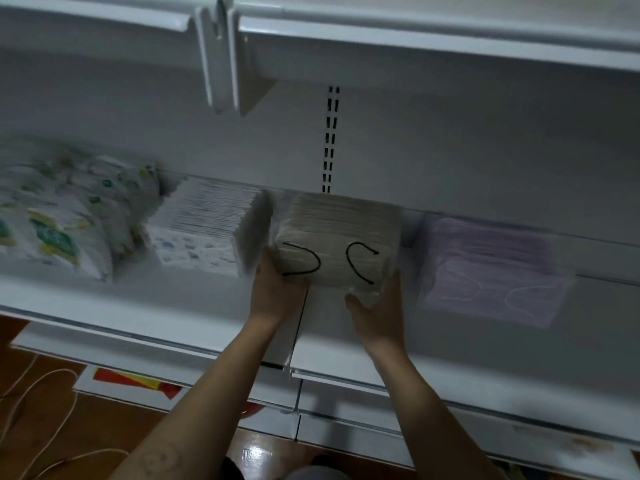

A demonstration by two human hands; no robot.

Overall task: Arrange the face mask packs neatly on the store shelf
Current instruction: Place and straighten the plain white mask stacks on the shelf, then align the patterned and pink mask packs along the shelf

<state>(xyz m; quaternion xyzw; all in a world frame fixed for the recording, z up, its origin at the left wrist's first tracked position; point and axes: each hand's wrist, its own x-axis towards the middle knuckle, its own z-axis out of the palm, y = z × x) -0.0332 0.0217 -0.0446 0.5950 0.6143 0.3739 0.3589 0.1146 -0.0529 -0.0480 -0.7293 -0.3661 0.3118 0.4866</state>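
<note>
A clear-wrapped pack of white face masks with black ear loops [337, 237] stands on the white shelf [194, 299], near the middle. My left hand [275, 289] grips its lower left corner and my right hand [379, 304] grips its lower right corner. To the pack's left stands a stack of white masks with small blue prints [207, 230]. Further left lie packs with green and yellow patterns [65, 216]. On the right a pack of lilac masks [491, 268] lies flat on the shelf.
An upper white shelf [415, 32] with a bracket [221, 64] overhangs the row. A slotted upright [331, 140] runs down the back panel. Below are a lower shelf [381, 407], a brown floor with white cables [41, 403] and a red-yellow card [138, 381].
</note>
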